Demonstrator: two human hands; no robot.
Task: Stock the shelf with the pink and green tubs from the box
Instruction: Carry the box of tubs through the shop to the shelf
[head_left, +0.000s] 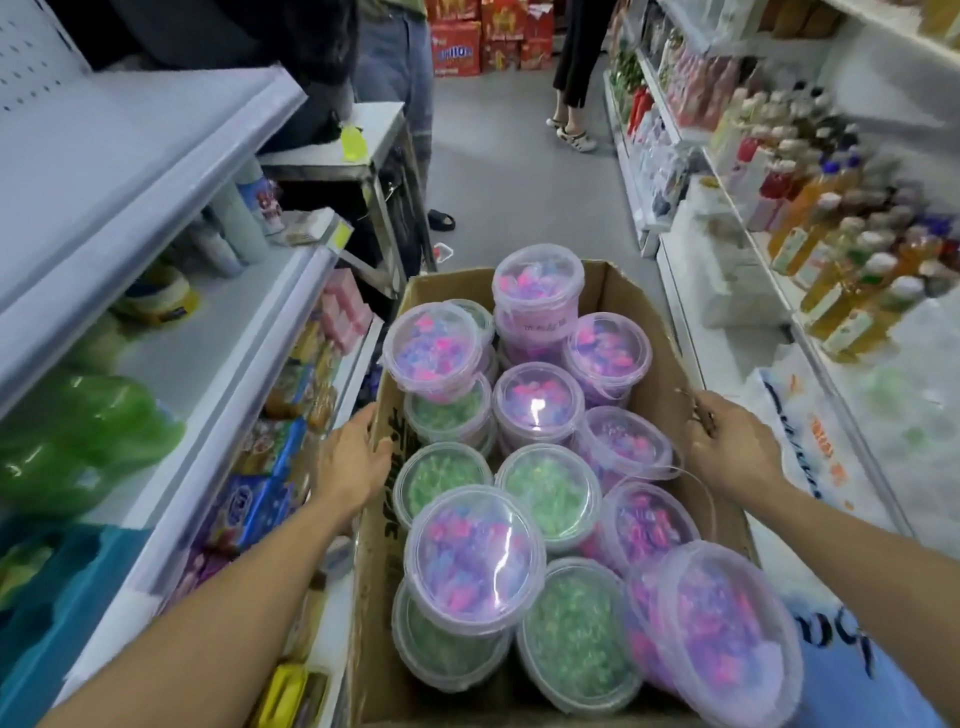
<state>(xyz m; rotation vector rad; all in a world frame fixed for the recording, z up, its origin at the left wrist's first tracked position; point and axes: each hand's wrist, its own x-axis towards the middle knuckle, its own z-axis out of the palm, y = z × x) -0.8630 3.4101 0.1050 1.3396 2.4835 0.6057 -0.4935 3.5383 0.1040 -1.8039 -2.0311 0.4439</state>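
- An open brown cardboard box (644, 322) stands in the aisle between two white shelf units, packed with round clear-plastic lidded tubs.
- Pink-and-purple tubs (475, 556): about nine lids show (some stacked two high, so more may lie beneath).
- Green tubs (553, 491): roughly five show, mostly lower in the box.
- Left hand (350, 462) grips the box's left wall, fingers together outside, thumb over the rim.
- Right hand (727, 447) curls at the right wall, fingers bunched, pinching its edge.
- The left shelf (218, 332) holds assorted packaged goods.

Cardboard box (644, 332) carries lidded tubs: pink tubs (537, 402) mostly at its far end, green tubs (550, 491) nearer
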